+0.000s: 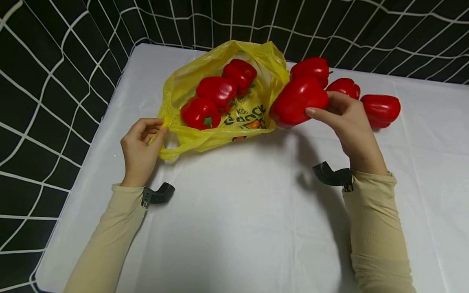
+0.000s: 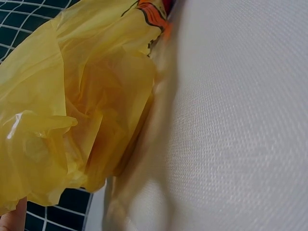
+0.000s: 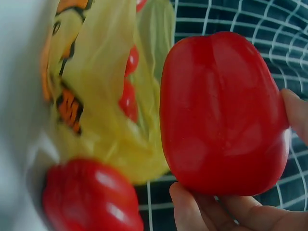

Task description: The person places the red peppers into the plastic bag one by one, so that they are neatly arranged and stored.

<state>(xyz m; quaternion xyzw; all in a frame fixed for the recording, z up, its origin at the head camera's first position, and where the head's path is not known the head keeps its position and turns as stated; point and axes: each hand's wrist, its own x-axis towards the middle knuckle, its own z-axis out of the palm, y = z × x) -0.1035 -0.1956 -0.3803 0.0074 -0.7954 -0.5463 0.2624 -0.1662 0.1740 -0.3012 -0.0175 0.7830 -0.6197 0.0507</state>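
A yellow plastic bag (image 1: 172,91) lies with its mouth spread wide on the white table, three red bell peppers (image 1: 217,92) inside it. At the bag's left corner my left hand (image 1: 142,142) pinches the edge between thumb and fingers. The same bag (image 2: 103,91) fills much of the left wrist view, with one fingertip below it. My right hand (image 1: 346,118) grips another red bell pepper (image 1: 300,101) beside the bag's right rim. That pepper (image 3: 224,115) shows large in the right wrist view, thumb and fingers around its end.
Three more red bell peppers stand right of the bag: one behind the held pepper (image 1: 311,69), one beyond the right hand (image 1: 344,86) and one farther right (image 1: 381,109). A black-and-white grid backdrop (image 1: 234,20) borders the table (image 1: 234,228) at the back and left.
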